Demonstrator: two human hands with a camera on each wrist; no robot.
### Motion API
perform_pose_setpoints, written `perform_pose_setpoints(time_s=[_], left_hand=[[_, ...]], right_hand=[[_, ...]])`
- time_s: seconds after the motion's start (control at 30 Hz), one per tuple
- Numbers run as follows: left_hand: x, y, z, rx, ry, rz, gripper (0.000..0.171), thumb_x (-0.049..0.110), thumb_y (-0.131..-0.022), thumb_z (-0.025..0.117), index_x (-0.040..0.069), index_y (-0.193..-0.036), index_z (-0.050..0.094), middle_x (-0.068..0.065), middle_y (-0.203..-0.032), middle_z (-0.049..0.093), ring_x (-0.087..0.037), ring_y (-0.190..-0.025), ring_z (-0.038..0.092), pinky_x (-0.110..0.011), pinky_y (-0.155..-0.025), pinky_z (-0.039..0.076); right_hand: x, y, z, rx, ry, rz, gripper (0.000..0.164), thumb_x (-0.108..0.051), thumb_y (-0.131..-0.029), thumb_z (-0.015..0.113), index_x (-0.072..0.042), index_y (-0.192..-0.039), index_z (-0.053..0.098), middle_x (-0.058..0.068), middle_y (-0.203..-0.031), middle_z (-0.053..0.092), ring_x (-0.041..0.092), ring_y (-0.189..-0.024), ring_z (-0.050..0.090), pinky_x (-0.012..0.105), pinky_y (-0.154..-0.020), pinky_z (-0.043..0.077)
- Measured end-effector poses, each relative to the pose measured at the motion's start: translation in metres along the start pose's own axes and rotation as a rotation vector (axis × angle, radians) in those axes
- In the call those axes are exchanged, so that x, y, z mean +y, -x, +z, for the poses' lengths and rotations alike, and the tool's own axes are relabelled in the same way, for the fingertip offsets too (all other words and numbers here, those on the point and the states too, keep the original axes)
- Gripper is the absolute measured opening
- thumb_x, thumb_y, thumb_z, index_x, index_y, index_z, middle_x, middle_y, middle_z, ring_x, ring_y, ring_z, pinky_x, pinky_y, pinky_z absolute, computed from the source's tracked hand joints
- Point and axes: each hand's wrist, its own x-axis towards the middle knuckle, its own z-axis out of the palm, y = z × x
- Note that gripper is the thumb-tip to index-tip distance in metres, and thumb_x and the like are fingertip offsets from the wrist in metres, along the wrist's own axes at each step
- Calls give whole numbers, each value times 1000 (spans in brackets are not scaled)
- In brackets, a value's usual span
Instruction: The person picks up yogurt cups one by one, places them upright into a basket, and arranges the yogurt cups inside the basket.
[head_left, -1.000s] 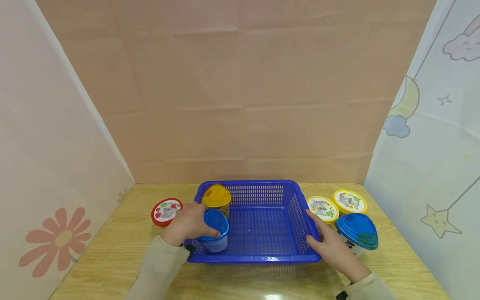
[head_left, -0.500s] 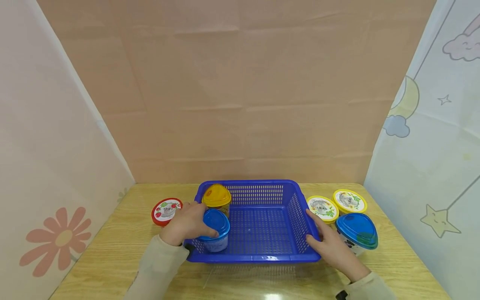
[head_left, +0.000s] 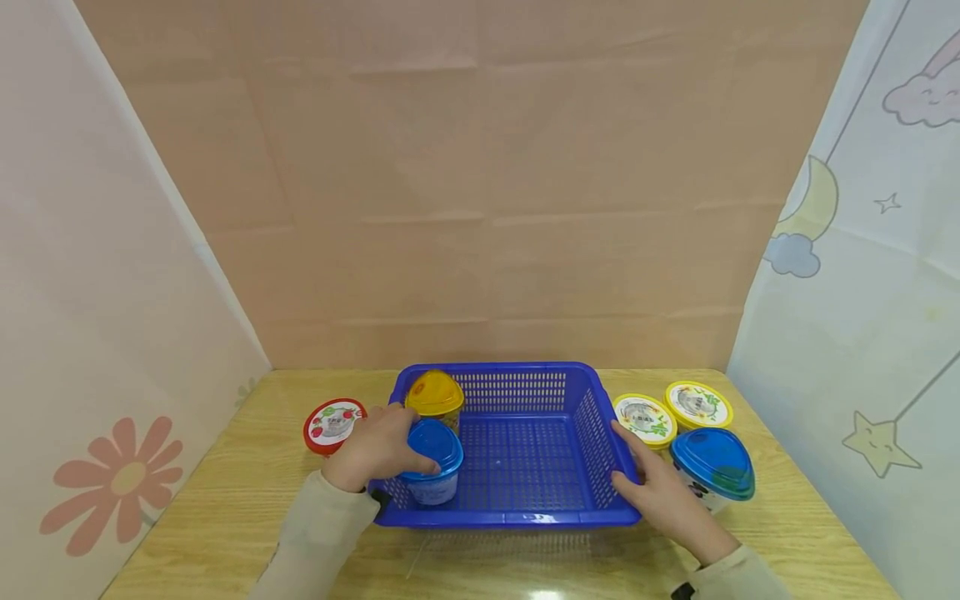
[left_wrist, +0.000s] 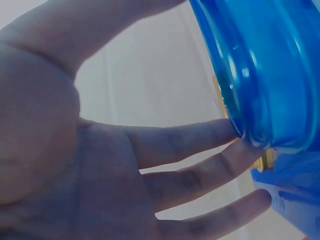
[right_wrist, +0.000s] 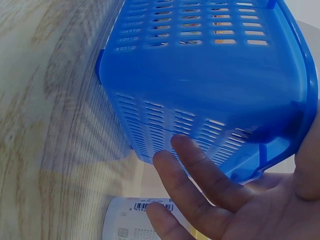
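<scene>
Inside the left end of the blue plastic basket (head_left: 510,518), my left hand (head_left: 378,450) holds a small tub with a blue lid (head_left: 437,446). Thumb and fingertips spread around the lid's rim, as the left wrist view shows with the blue lid (left_wrist: 270,70) at the fingertips. Just behind it stands a tub with a domed yellow lid (head_left: 435,393). My right hand (head_left: 663,500) grips the basket's right rim, thumb over the edge. In the right wrist view its fingers (right_wrist: 195,175) lie along the outside of the slotted wall.
A red-lidded tub (head_left: 333,425) stands left of the basket, partly behind the left hand. To the right are two tubs with yellow-rimmed lids, one nearer (head_left: 645,421) and one farther (head_left: 699,404). A larger blue-lidded tub (head_left: 714,462) sits beside the right hand.
The blue-lidded tub in my left hand has shifted very slightly to the right. The right hand and the basket stay where they were.
</scene>
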Motion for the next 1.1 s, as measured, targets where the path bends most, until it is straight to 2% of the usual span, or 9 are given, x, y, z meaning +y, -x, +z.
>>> perform_pose_setpoints(time_s=[0.23, 0.5, 0.77, 1.1], left_hand=[[0, -1, 1, 2, 16, 17, 71, 40, -66, 93, 2, -119, 66, -9, -106, 66, -27, -97, 57, -50, -84, 56], [-3, 0, 0, -6, 3, 7, 73, 38, -63, 95, 2, -119, 65, -9, -104, 65, -28, -96, 57, -50, -83, 57], [-4, -1, -1, -11, 10, -16, 74, 37, -62, 95, 2, -120, 64, -9, -105, 64, -29, -97, 56, -52, -84, 55], [-6, -2, 1, 11, -19, -20, 74, 39, -61, 96, 4, -118, 67, -9, -104, 66, -29, -97, 57, -62, -90, 46]], right_hand=[[1, 0, 1, 3, 0, 0, 75, -23, -97, 61, -16, -160, 21, 33, -149, 41, 46, -125, 55, 56, -90, 55], [2, 0, 2, -1, -6, 15, 75, -23, -97, 61, -17, -160, 21, 33, -149, 41, 46, -125, 55, 56, -90, 55], [0, 2, 0, 3, 0, -11, 75, -23, -97, 61, -15, -160, 21, 33, -149, 41, 45, -125, 56, 55, -91, 54], [1, 1, 0, 4, -5, -13, 75, -23, -97, 61, -16, -160, 21, 33, -148, 43, 45, -125, 56, 55, -91, 55]])
